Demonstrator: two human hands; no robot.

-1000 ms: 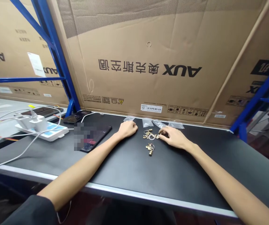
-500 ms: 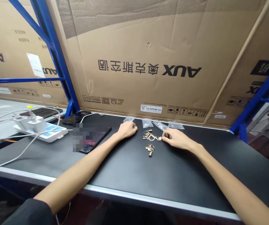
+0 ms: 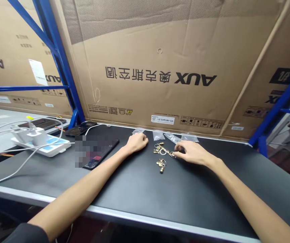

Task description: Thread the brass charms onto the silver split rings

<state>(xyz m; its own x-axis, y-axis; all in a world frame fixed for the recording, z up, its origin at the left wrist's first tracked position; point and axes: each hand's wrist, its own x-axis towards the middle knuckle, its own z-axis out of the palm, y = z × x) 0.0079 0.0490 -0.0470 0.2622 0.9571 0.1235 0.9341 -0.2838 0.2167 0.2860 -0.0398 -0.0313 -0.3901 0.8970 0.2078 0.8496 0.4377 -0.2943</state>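
My right hand [image 3: 192, 152] is closed in a pinch at a bronze-coloured keyring [image 3: 172, 154] with small charms, lying on the black tabletop [image 3: 135, 182]. Its thumb tip overlaps the ring's edge. Left of that ring lie a pale metal ring [image 3: 163, 152] and a bunch of bronze charms [image 3: 156, 151]. Nearer to me is another charm keyring [image 3: 161, 165], apart from both hands. My left hand [image 3: 136, 142] rests on the table with fingers curled into a loose fist; whatever may be inside is hidden. A clear plastic bag [image 3: 138, 131] lies just behind it.
More clear plastic bags [image 3: 158, 135] line the back edge before a large cardboard box [image 3: 135, 94]. At left are a phone [image 3: 104, 153], partly blurred out, another dark device [image 3: 80, 129], and a white power strip [image 3: 56, 148] with cables. Blue shelf posts [image 3: 70, 81] stand at both sides.
My right hand and the keyring at its fingertips have shifted slightly towards me. My left hand stays in place. The whole view has tilted a little.
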